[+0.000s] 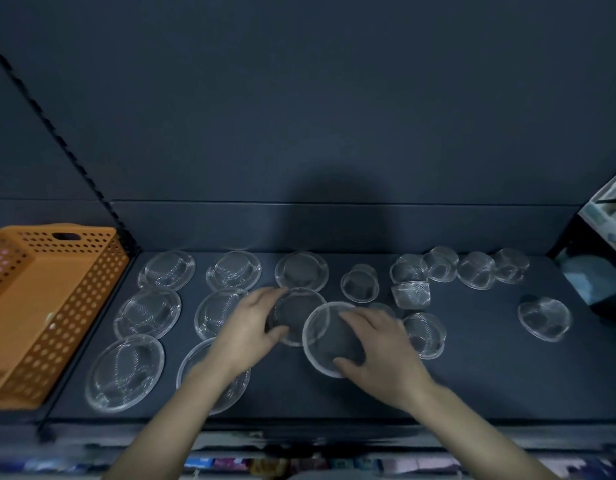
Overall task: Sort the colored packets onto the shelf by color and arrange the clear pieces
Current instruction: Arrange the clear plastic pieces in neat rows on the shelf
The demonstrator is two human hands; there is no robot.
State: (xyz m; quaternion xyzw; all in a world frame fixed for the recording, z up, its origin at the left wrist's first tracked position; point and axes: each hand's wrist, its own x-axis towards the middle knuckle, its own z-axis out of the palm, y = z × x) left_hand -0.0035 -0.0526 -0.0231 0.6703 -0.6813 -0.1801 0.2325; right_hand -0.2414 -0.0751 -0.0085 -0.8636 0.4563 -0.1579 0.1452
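So your left hand [254, 327] is pinching one clear lid [297, 315] by its left rim and your right hand [375, 351] grips a second lid [322, 336], tilted up and overlapping the first one's right edge, mid-shelf [472, 375] near the front. They're round, so no long axis; the open spot looks to be just right, nearer your right hand. No readable writing anywhere.

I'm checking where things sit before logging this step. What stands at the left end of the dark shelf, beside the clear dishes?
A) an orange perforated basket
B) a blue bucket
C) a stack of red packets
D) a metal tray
A: an orange perforated basket with a handle slot sits at the left end of the shelf, next to the flat clear dishes.
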